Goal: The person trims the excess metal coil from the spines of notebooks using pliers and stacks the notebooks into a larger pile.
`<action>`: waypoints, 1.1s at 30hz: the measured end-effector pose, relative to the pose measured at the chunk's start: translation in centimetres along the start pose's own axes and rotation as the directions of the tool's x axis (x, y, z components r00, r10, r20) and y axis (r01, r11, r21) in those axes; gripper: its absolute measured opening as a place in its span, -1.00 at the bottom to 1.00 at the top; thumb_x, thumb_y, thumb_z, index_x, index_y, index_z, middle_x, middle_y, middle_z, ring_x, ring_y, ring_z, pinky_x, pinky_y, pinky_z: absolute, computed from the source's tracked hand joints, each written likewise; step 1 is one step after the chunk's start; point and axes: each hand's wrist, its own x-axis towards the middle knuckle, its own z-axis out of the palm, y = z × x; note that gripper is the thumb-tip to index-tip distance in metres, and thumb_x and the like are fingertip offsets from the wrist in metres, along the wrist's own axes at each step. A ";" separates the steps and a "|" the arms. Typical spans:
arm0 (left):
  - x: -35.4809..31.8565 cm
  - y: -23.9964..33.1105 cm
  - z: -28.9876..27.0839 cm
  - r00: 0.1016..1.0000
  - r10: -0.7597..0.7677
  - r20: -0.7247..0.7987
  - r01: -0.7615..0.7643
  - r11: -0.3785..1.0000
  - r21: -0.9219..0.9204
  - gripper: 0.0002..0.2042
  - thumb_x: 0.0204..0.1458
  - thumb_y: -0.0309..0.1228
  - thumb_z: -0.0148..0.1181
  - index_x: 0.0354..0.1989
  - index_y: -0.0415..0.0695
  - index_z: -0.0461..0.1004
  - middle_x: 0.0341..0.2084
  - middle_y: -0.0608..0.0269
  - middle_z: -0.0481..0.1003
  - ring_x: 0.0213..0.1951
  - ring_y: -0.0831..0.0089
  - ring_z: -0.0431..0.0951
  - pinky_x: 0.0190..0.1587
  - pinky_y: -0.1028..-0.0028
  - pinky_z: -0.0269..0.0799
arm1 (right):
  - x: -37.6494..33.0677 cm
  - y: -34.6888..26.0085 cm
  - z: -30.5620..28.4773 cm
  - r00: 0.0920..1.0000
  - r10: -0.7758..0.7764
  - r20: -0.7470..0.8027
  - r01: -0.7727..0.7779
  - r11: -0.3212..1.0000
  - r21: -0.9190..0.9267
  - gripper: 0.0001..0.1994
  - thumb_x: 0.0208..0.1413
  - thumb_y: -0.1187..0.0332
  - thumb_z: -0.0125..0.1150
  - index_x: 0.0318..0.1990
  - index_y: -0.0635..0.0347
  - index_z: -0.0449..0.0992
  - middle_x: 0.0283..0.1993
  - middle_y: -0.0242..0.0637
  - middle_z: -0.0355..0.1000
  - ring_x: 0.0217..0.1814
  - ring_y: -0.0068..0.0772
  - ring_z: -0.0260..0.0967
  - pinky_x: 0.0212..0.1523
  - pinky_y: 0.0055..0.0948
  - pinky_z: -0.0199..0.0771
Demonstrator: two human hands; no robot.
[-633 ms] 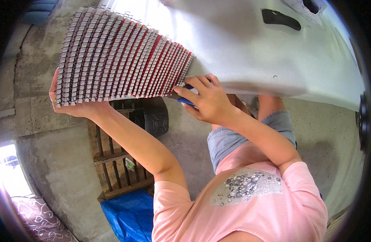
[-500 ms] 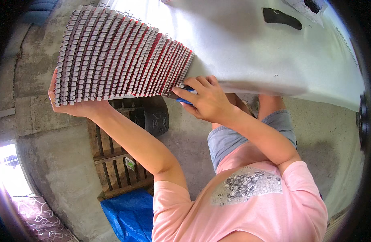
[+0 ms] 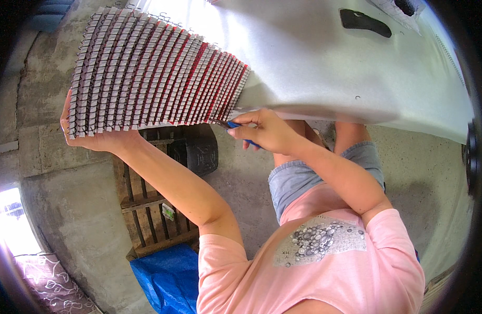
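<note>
A wide panel (image 3: 157,78) stands tilted at the upper left, covered in rows of small white tabs with dark wire hooks and red strips between them. My left hand (image 3: 97,140) grips its lower left corner, with most of the fingers hidden behind it. In my right hand (image 3: 270,131) is a pair of blue-handled pliers (image 3: 233,124), the fingers wrapped round the handles. The jaws point left at the panel's lower right corner; whether they touch a hook is too small to tell.
A table under a whitish sheet (image 3: 309,68) bears the panel, a black sole-shaped piece (image 3: 364,22) and a tiny loose hook (image 3: 357,97). Below, at left, are a slatted wooden rack (image 3: 156,222), a black object (image 3: 202,152) and a blue plastic sheet (image 3: 165,277).
My right hand has turned and lowered slightly, with the pliers now more level at the panel's corner. The panel and my left hand have shifted slightly left.
</note>
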 end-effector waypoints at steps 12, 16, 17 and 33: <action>0.5 0.2 -0.1 0.999 0.001 0.041 0.000 1.000 -0.027 -0.51 0.04 -0.02 -0.28 -0.22 -0.15 0.47 -0.21 0.09 0.47 -0.14 0.24 0.52 -0.10 0.19 0.54 | -1.0 0.8 0.2 0.591 -0.805 0.050 0.315 0.172 -0.933 -0.60 -0.14 0.24 0.23 -0.05 -0.04 0.42 -0.14 -0.33 0.27 -0.14 -0.29 0.28 -0.12 -0.23 0.19; 0.6 -0.2 -0.8 0.997 0.042 0.070 -0.047 0.997 0.069 -0.49 0.06 0.02 -0.28 -0.20 -0.15 0.46 -0.22 0.10 0.48 -0.15 0.25 0.52 -0.12 0.21 0.56 | -0.9 0.7 0.5 0.603 -0.796 0.059 0.302 0.159 -0.940 -0.59 -0.15 0.29 0.26 -0.04 -0.05 0.43 -0.16 -0.31 0.28 -0.14 -0.29 0.28 -0.16 -0.27 0.19; 0.6 0.0 -0.8 0.996 0.013 0.093 -0.022 0.995 0.099 -0.50 0.08 0.05 -0.36 -0.14 -0.04 0.40 -0.16 0.20 0.43 -0.11 0.28 0.49 -0.07 0.21 0.51 | -0.9 0.8 0.5 0.620 -0.782 0.064 0.291 0.153 -0.945 -0.59 -0.15 0.29 0.26 -0.05 -0.05 0.43 -0.15 -0.32 0.28 -0.13 -0.31 0.28 -0.17 -0.28 0.19; 1.0 -0.4 -1.0 0.997 0.027 0.067 -0.030 0.998 0.046 -0.46 0.03 0.10 -0.28 -0.18 -0.09 0.45 -0.17 0.12 0.45 -0.10 0.23 0.49 -0.08 0.17 0.52 | -2.4 0.6 0.8 0.621 -0.784 0.002 0.270 0.212 -0.939 -0.67 -0.09 0.27 0.20 -0.11 0.06 0.44 -0.20 -0.28 0.32 -0.15 -0.26 0.32 -0.10 -0.21 0.26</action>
